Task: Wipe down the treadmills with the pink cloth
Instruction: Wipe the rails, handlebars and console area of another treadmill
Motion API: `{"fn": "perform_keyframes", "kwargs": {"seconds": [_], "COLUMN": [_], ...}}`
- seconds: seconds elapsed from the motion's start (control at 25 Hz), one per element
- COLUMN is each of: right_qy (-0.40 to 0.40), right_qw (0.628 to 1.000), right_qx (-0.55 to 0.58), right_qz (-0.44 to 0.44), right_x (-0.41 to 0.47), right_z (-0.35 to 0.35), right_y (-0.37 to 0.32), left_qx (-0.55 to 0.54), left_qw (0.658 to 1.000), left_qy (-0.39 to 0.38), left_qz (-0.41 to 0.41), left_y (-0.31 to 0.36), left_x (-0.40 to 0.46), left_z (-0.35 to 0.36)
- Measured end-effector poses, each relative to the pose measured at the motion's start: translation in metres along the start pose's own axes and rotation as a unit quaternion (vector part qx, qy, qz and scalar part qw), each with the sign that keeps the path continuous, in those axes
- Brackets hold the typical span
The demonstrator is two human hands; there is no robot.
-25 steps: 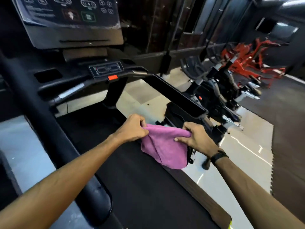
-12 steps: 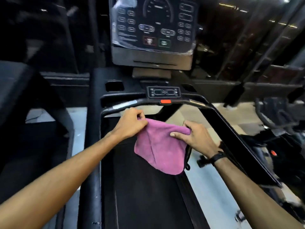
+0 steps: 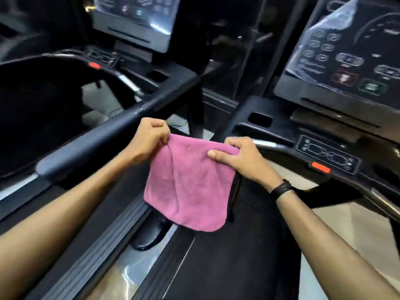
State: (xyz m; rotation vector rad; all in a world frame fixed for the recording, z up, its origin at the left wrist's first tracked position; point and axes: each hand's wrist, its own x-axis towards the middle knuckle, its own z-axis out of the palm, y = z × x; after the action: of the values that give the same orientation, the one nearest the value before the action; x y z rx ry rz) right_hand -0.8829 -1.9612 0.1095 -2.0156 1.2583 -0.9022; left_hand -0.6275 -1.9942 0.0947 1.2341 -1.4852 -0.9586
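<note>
I held the pink cloth [image 3: 188, 185] at centre frame, my left hand [image 3: 147, 137] and right hand [image 3: 240, 156] each pinching a top corner. Best, I judged, to fold it flat before wiping the handrail [image 3: 91, 146] at left.

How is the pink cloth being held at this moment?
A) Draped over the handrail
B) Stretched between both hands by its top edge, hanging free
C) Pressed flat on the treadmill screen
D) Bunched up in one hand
B: the left hand and the right hand each pinch a top corner of the pink cloth, which hangs below them, touching no screen or rail.
</note>
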Motion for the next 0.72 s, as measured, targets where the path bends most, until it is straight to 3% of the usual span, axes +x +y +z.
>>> {"fn": "perform_keyframes", "kwargs": {"seconds": [0.12,0.24,0.32,0.4,0.44,0.56,0.72], "right_qy": [-0.072,-0.143,-0.203,-0.208,-0.215,-0.335,-0.348], "right_qw": [0.993,0.987,0.954,0.927,0.919,0.874,0.829], "right_qx": [0.094,-0.06,-0.21,-0.312,-0.33,-0.35,-0.436], "right_qz": [-0.003,0.04,0.072,0.022,-0.008,-0.045,-0.048], "right_x": [0.017,0.017,0.007,-0.008,-0.018,-0.06,-0.051], "right_z": [0.031,0.084,0.122,0.156,0.172,0.222,0.254], "right_y": [-0.014,0.025,0.047,0.048,0.035,0.001,0.01], "left_qx": [0.0,0.095,0.165,0.18,0.166,0.124,0.108], "left_qw": [0.999,0.984,0.964,0.957,0.958,0.964,0.951], "left_qy": [0.038,0.04,-0.007,-0.046,-0.041,0.039,0.113], "left_qz": [-0.039,-0.142,-0.207,-0.225,-0.229,-0.233,-0.265], "left_y": [-0.015,-0.076,-0.122,-0.152,-0.159,-0.169,-0.183], "left_x": [-0.03,-0.061,-0.09,-0.112,-0.118,-0.128,-0.149], "left_z": [-0.041,-0.049,-0.045,-0.04,-0.038,-0.044,-0.063]}}
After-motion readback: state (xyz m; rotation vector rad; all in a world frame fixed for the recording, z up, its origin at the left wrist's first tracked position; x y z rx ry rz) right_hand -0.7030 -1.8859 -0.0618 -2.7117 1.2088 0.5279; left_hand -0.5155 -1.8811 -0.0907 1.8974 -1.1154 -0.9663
